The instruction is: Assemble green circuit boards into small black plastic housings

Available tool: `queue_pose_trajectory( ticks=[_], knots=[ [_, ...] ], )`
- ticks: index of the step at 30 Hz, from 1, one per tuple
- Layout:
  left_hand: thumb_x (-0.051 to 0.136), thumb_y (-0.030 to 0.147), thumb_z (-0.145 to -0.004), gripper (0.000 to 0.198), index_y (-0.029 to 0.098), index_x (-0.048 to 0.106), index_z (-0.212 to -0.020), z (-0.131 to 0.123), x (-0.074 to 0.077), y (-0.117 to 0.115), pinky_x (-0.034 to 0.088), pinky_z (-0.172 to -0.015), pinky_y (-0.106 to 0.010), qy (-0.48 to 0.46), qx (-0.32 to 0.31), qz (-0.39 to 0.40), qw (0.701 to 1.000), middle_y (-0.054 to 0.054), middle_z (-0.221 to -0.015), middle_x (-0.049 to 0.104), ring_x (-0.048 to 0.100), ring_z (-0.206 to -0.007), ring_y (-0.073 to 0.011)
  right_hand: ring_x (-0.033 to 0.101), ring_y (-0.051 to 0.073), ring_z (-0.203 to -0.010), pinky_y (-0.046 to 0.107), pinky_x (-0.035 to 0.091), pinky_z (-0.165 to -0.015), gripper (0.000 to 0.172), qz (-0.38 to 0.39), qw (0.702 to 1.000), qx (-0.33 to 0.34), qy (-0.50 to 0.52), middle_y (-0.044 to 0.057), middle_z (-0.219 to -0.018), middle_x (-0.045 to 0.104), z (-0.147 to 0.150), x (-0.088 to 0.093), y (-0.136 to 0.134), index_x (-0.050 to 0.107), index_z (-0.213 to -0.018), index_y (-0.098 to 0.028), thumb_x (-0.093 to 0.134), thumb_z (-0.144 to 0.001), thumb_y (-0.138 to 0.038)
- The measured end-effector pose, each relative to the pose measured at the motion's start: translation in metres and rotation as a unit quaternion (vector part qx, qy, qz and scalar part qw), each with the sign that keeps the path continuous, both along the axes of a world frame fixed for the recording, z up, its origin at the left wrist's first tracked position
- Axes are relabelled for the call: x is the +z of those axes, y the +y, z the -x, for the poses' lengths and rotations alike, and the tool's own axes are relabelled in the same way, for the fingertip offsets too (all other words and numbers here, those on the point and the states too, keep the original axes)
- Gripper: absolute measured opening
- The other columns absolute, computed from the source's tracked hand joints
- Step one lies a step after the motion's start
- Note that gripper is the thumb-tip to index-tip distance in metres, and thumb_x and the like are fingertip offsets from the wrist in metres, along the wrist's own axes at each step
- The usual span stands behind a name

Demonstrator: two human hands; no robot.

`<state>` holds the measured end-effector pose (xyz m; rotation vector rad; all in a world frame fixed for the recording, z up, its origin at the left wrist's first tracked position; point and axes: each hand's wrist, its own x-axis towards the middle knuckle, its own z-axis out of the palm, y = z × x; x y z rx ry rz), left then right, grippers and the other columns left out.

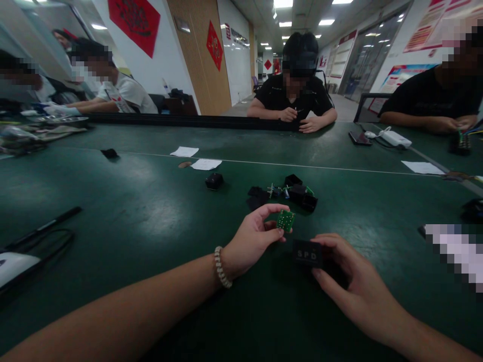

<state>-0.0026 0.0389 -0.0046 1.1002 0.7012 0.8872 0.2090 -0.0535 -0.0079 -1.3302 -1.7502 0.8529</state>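
Pinching the green circuit board (285, 220) edgewise, the left hand (251, 241) likely spares its components; the right hand (349, 279) clasps a black casing (307, 253) alongside.

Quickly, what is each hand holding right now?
Left hand: closed on a small green circuit board.
Right hand: closed on a black box.

Green table (151, 211): black parts (298, 193), paper slips (206, 164), phone (359, 138)
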Motion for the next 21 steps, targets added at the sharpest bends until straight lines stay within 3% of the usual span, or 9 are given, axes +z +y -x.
queue_pose_trajectory(
  ticks=[21],
  knots=[
    [0.067, 0.003, -0.082, 0.044, 0.021, 0.071, -0.122, 0.0005, -0.0030, 0.0010, 0.049, -0.074, -0.030, 0.006, 0.002, -0.009, 1.000, -0.005, -0.108, 0.070, 0.063, -0.095, -0.0182, 0.071, 0.026, -0.107, 0.047, 0.062, -0.092, 0.028, -0.005, 1.000, 0.000, 0.007, 0.007, -0.117, 0.065, 0.0010, -0.0012, 0.0017, 0.060, -0.118, -0.027, 0.059, -0.091, -0.021]
  ],
)
